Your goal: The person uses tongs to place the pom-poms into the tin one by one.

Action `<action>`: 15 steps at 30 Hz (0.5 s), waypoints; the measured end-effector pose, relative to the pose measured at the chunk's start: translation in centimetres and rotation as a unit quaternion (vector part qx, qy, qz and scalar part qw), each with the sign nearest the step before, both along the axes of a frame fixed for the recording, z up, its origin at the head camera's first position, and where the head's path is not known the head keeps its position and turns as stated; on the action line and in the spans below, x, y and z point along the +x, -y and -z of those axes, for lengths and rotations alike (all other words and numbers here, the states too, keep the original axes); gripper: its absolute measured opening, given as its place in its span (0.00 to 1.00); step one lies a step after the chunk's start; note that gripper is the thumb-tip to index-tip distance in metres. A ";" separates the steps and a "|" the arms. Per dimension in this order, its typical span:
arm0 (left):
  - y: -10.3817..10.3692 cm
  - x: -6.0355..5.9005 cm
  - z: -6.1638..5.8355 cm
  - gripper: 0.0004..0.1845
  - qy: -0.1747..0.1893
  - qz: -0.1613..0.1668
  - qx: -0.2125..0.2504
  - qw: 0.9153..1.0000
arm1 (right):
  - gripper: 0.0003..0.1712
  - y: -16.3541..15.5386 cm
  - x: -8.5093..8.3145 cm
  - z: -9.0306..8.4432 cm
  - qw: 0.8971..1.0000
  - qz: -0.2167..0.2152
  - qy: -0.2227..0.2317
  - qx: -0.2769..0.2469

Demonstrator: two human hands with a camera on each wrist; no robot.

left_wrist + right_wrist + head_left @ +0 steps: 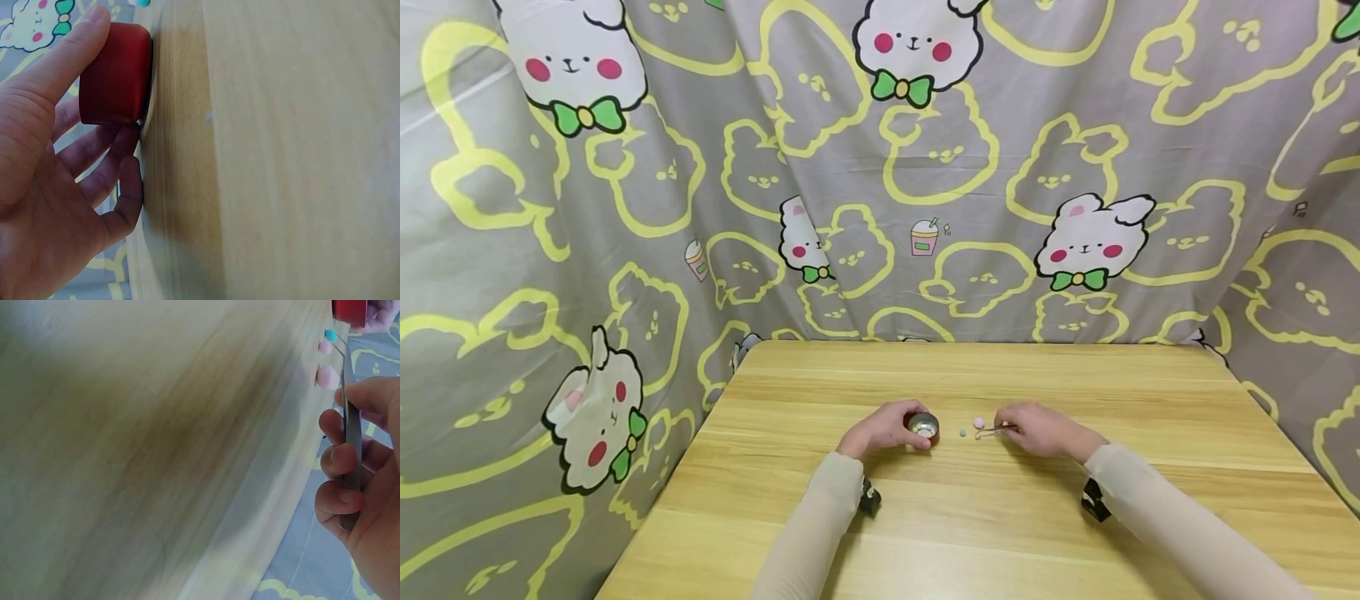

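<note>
My left hand holds a small round tin with thumb and fingers around its sides; it stands upright on the wood. Its outside shows red in the left wrist view, its inside silvery. Metal tweezers are gripped in my right hand, their slim tips pointing left towards the tin and slightly apart. Close by the tips lies a small pale pink ball. A teal ball is between the tweezers and the tin. A larger pink ball sits just behind the tips.
The wooden table extends around both hands. A grey curtain with cartoon animals hangs behind the table and along both sides. Dark wrist devices are strapped under both sleeves.
</note>
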State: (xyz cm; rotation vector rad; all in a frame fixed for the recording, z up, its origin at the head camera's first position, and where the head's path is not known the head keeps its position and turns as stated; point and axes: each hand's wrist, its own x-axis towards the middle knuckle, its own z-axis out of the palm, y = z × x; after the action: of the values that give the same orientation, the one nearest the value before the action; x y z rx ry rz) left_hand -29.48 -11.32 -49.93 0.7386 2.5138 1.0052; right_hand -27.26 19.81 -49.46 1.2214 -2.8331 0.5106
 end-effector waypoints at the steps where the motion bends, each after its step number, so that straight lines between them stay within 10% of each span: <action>1: 0.0 0.0 0.0 0.23 0.000 0.000 0.000 1.000 | 0.03 0.0 0.0 0.0 1.000 0.000 0.001 0.000; 15: 0.1 -0.2 0.1 0.24 0.005 0.006 -0.001 1.000 | 0.03 -0.1 -0.2 0.4 1.000 0.007 -0.003 0.012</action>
State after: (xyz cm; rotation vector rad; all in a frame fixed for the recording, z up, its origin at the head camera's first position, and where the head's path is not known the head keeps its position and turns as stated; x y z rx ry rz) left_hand -29.67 -11.41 -50.00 0.7440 2.4981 1.0009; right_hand -27.42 19.88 -49.89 1.2045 -2.8497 0.4734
